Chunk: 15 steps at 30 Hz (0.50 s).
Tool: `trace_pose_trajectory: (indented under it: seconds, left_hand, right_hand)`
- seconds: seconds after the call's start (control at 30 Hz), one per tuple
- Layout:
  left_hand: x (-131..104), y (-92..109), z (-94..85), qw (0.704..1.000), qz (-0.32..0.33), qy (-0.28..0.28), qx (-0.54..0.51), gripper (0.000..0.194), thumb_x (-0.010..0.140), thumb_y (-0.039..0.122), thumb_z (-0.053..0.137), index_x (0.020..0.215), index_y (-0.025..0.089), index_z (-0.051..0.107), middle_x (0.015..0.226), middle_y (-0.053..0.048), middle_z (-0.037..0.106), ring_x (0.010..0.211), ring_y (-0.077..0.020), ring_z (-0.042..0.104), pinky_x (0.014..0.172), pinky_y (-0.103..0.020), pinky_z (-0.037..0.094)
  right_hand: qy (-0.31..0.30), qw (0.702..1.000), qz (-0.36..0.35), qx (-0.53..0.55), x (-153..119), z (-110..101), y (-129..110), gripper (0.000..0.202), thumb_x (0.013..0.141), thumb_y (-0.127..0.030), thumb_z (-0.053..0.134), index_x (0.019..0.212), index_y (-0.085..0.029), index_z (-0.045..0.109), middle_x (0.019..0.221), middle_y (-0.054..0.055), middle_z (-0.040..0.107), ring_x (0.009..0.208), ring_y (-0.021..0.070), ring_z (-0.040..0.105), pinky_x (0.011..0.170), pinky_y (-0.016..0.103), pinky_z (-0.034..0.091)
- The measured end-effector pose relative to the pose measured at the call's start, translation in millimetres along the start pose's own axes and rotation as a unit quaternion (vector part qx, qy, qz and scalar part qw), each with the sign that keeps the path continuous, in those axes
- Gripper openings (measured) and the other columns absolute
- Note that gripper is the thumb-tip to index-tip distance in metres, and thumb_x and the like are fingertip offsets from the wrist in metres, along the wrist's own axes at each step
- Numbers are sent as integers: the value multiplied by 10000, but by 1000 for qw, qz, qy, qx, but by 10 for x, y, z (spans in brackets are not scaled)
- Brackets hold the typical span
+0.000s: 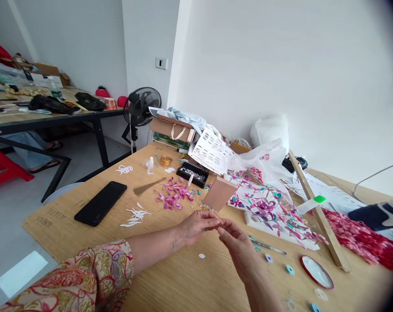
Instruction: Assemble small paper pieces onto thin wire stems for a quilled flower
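My left hand (196,226) and my right hand (237,242) meet fingertip to fingertip above the wooden table (170,277). Both are closed in a pinch; whatever lies between the fingers is too small to make out. Behind the left hand is a loose heap of pink petals (175,194). A pinkish-brown card (220,193) stands just beyond my fingertips, with small beads by its lower edge. Pink and teal flower sprays (264,203) lie on white sheets to the right. A small white disc (201,255) rests on the wood below my hands.
On the left lie a black phone (101,203) and white petal-shaped cutouts (136,216). A wooden bar (318,212) leans at the right, near a red-rimmed round roll (316,271) and thread spools (289,269). Behind are a black tray (193,173), plastic bags (261,160) and a fan (141,108).
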State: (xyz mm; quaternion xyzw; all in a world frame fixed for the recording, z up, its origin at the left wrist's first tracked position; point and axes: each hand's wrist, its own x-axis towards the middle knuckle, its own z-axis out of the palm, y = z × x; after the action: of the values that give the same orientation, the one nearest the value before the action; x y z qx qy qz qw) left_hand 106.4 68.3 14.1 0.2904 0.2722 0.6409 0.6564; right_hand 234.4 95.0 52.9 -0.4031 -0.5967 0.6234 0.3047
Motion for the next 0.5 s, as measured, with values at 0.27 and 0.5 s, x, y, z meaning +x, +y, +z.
trace_pose_trajectory:
  seconds: [0.27, 0.5]
  left_hand:
    - [-21, 85, 86, 996, 6, -52, -74, 176, 606, 249, 687, 662, 104, 605, 741, -33, 546, 671, -108, 501, 640, -248, 356]
    - [16, 288, 141, 1000, 6, -24, -6, 374, 704, 474, 540, 765, 108, 584, 730, -31, 522, 677, -99, 489, 675, -249, 366]
  right_hand:
    - [-28, 995, -17, 90, 13, 121, 32, 164, 643, -329, 666, 686, -177, 621, 654, 0, 574, 625, 124, 481, 584, 242, 380]
    - [76, 933, -165, -309, -55, -192, -116, 193, 714, -377, 553, 643, -200, 587, 601, 16, 575, 566, 156, 488, 523, 264, 348]
